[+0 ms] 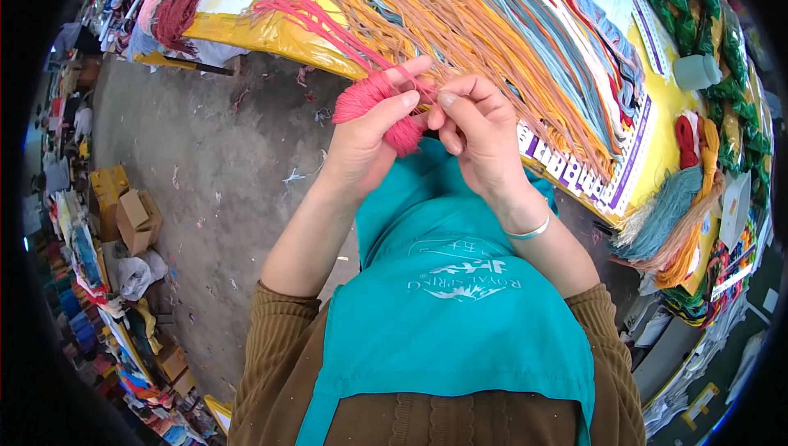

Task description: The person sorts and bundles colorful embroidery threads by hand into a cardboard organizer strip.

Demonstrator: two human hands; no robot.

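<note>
My left hand (373, 126) is closed around a ball of pink-red yarn (359, 100), its thumb laid over the winding. From the ball, several pink strands (316, 23) run up and left onto the table. Close beside it, my right hand (480, 122) pinches a strand of the same pink yarn between thumb and fingertips. Both hands are held in front of the table edge, above a teal apron (460, 315). Beyond them lie long loose strands of orange, tan, blue and white thread (476, 27).
The table (287, 44) has a yellow covering. Printed cards (566, 171) lie under the threads. At right are a pale green cup (696, 73) and hanging yarn bundles (669, 208). Pink and maroon skeins (176, 3) hang at left. Cardboard boxes (138, 220) stand on the floor.
</note>
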